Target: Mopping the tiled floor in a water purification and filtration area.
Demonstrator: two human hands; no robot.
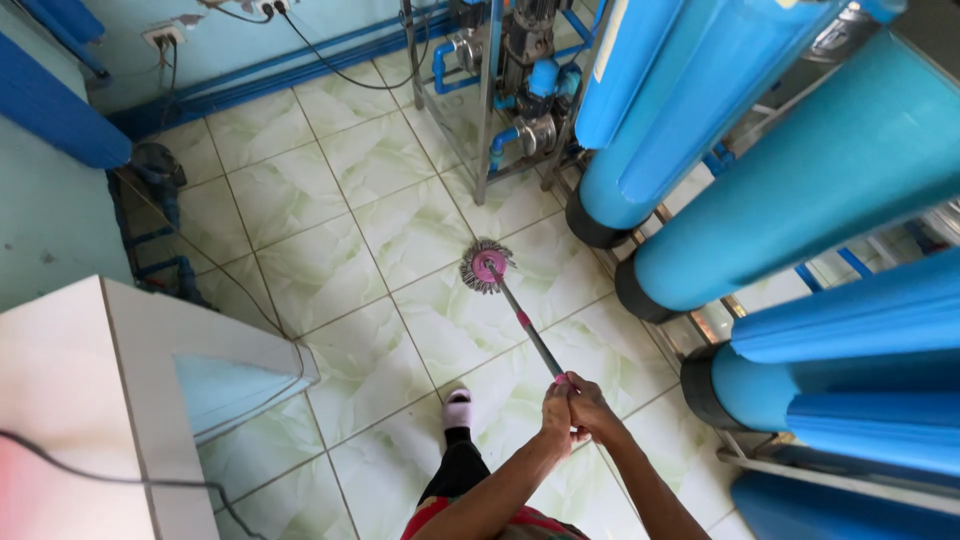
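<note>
At the far left stands a white cabinet (140, 360) with a black cable (120, 480) draped across its top, and behind it a pale teal wall with a blue pipe (60, 115) running down it. Past that, the green marbled floor tiles (330, 250) take up the middle of the view, with a wall socket (160, 36) and cords high on the back wall.

In the centre the person's slippered foot (457, 408) rests on the tiles. Just right of it the left hand (556, 405) and the right hand (590, 410) are wrapped together round the top end of the mop handle (528, 335) — both fists fully closed on it, one stacked against the other. The handle slants up and away to the round mop head (486, 266), pink hub with grey strands, which lies flat on the tiles in front of the pump frame (500, 90).

The step in hand looks like mopping the open floor, mid-stroke, with the head pressed down near the pump. The next stroke would call for keeping the head flat and steering it clear of the frame's legs and the tank bases — a tight gap there.

To the right stand the containers: tall blue filter tanks (800, 190) on black bases, all closed, so what is in them cannot be seen.
</note>
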